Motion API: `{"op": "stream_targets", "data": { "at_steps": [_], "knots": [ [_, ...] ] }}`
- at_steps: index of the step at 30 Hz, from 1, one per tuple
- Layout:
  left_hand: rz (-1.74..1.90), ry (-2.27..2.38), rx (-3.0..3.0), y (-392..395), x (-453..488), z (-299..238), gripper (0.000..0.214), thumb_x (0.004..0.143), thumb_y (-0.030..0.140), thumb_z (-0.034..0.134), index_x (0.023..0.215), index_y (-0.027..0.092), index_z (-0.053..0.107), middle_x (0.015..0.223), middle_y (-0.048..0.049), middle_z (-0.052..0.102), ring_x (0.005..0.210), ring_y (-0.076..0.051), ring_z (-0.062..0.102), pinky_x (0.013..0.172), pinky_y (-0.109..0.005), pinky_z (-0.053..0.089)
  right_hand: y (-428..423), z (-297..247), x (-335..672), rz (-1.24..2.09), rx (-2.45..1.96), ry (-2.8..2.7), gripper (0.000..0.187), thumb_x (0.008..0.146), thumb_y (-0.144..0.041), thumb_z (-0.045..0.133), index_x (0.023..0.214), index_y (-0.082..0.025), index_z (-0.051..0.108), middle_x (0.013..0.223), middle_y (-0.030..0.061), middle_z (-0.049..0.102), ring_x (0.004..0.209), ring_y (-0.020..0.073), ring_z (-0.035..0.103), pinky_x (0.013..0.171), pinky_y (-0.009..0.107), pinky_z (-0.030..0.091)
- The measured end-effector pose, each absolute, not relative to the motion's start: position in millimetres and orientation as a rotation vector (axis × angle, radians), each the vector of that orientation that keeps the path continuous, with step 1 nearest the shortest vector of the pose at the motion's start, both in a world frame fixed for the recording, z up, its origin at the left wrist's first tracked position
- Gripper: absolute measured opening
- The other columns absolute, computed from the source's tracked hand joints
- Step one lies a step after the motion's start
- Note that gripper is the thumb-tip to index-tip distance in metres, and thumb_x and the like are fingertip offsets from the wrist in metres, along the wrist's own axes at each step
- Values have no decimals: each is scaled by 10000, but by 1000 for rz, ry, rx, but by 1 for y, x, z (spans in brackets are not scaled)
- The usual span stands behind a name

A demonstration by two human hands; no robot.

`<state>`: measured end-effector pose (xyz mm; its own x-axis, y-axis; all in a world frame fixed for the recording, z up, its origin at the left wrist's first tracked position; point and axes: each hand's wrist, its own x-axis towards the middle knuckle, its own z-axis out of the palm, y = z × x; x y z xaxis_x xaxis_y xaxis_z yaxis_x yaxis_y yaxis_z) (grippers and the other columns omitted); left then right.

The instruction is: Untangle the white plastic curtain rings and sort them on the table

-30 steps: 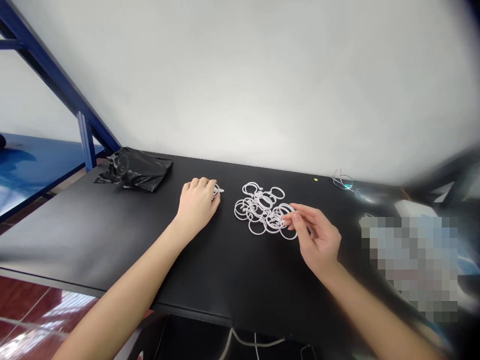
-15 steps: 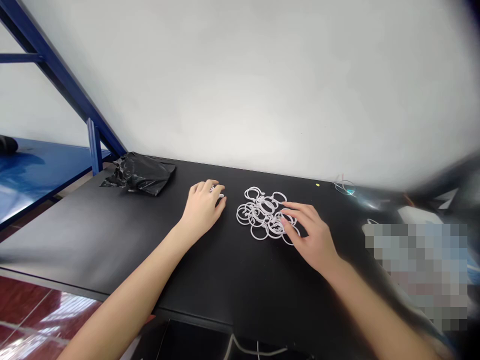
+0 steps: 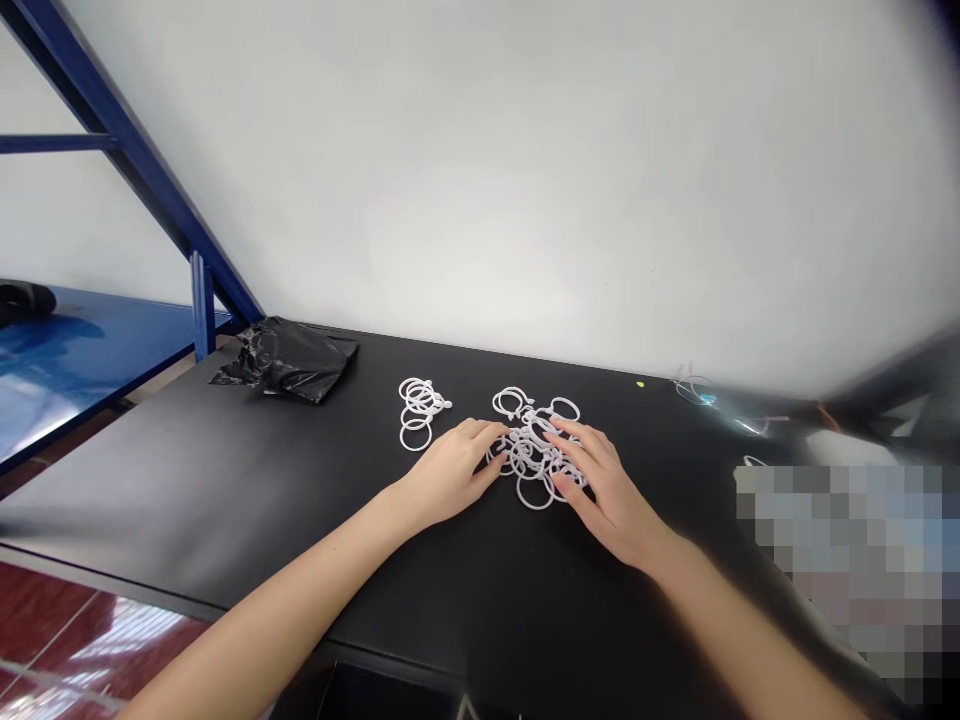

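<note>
A heap of white plastic rings (image 3: 534,437) lies in the middle of the black table (image 3: 225,470). My left hand (image 3: 454,467) rests at the heap's left edge, fingers stretched out and touching the rings. My right hand (image 3: 600,484) lies flat over the heap's right side, fingers spread on the rings. A small separate stack of white rings (image 3: 418,409) sits to the left of the heap, untouched by either hand.
A crumpled black plastic bag (image 3: 289,358) lies at the table's back left. Blue metal shelving (image 3: 112,150) stands to the left. Thin wires and small bits (image 3: 701,392) lie at the back right, near a blurred area.
My left hand let go of the small ring stack and moved right to the big heap. My right hand flattened onto the heap and slid left.
</note>
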<state>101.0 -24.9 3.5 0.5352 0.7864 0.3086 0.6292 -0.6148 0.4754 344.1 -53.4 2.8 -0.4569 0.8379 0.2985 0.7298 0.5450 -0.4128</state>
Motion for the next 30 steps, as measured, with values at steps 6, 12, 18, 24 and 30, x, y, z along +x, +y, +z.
{"op": "stream_targets", "data": {
  "at_steps": [6, 12, 18, 24, 30],
  "knots": [
    [765, 1107, 2493, -26, 102, 7, 286, 992, 271, 423, 1240, 193, 542, 1208, -99, 637, 1110, -246, 588, 964, -420, 504, -35, -6, 359, 389, -1412, -2118, 417, 990, -428, 430, 1359, -255, 518, 1496, 91, 461, 1423, 307, 349, 1123, 590, 338],
    [702, 1137, 2461, -26, 102, 8, 446, 1000, 429, 387, 1357, 177, 476, 1460, -141, 453, 1347, -286, 425, 1108, -482, 387, -22, -13, 369, 438, -1506, -1994, 396, 968, -479, 452, 1216, -234, 637, 1309, 98, 638, 1324, 306, 487, 1085, 573, 391],
    [592, 1163, 2317, -3, 106, -3, 633, 1004, 536, 268, 1523, 178, 220, 1576, -115, 303, 1481, -266, 212, 1190, -479, 239, -22, -11, 371, 324, -1508, -1867, 304, 962, -356, 442, 1063, -200, 683, 1025, 92, 733, 1011, 253, 671, 901, 463, 532],
    [583, 1108, 2375, -5, 105, 0, 540, 1004, 505, 311, 1435, 188, 385, 1456, -124, 475, 1376, -265, 390, 1135, -471, 317, -18, -14, 379, 310, -1492, -1833, 214, 848, -216, 517, 948, -176, 702, 917, 83, 764, 824, 225, 719, 741, 393, 580],
    [573, 1088, 2349, -22, 100, 14, 521, 1008, 474, 330, 1437, 184, 385, 1402, -128, 531, 1304, -254, 465, 1078, -459, 394, -16, -12, 384, 382, -1447, -1764, 170, 776, -251, 622, 893, -154, 700, 769, 72, 757, 684, 206, 725, 626, 342, 596]
  ]
}}
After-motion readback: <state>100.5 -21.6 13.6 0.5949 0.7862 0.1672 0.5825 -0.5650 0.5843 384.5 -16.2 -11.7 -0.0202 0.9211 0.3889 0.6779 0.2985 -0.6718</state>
